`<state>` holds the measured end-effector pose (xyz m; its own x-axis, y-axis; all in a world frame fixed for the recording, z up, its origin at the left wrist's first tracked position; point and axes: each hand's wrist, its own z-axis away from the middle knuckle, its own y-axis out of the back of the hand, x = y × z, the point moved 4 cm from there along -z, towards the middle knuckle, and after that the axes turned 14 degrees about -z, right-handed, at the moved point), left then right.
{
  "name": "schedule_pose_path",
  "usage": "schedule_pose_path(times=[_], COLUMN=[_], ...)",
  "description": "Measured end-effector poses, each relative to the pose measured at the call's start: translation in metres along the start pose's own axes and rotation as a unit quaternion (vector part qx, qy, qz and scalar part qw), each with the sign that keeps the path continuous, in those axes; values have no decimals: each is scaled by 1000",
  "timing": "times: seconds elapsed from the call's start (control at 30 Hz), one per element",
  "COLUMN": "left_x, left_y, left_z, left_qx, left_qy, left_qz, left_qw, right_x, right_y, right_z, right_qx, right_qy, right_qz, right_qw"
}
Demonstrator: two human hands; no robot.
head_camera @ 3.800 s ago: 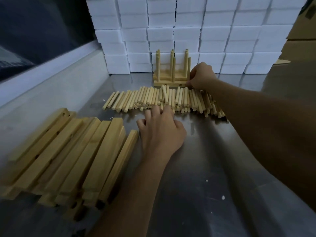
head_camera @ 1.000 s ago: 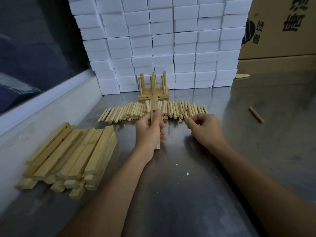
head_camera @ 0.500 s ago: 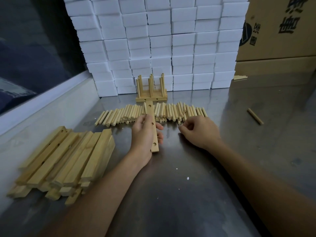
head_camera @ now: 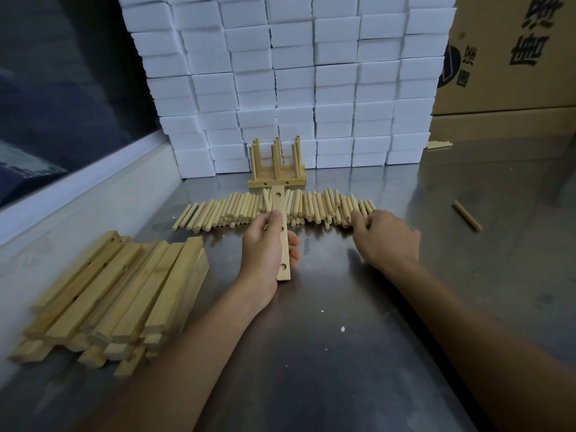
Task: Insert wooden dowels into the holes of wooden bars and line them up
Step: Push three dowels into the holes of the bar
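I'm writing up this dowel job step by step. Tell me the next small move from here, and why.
Probably: the right hand lifts one dowel from the loose row and carries it to a hole in the bar. The left hand already grips that bar hole-side up with its visible holes empty, and the right hand's fingertips rest on the row's right end. Whether they have pinched a dowel yet is unclear.

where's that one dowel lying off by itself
In the head view the stray dowel lies alone on the metal table at far right, beyond the right hand and apart from the dowel row.
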<state>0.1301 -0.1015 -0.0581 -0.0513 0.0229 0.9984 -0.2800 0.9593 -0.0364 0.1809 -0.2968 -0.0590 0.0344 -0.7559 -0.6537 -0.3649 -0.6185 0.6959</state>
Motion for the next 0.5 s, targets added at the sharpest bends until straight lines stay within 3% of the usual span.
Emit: schedule_pose_path(times=[0.2,0.5], left_x=[-1,-2], left_y=[0,1], left_z=[-1,-3], left_qx=[-16,-11], left_qy=[-3,-3], left_qz=[-7,-17], left_qw=[1000,1000], right_x=[4,14], right_y=[12,20], right_z=[0,-5], right_qx=[60,24], right_qy=[-7,-33], right_qz=[-79,-58], right_qw=[995,997])
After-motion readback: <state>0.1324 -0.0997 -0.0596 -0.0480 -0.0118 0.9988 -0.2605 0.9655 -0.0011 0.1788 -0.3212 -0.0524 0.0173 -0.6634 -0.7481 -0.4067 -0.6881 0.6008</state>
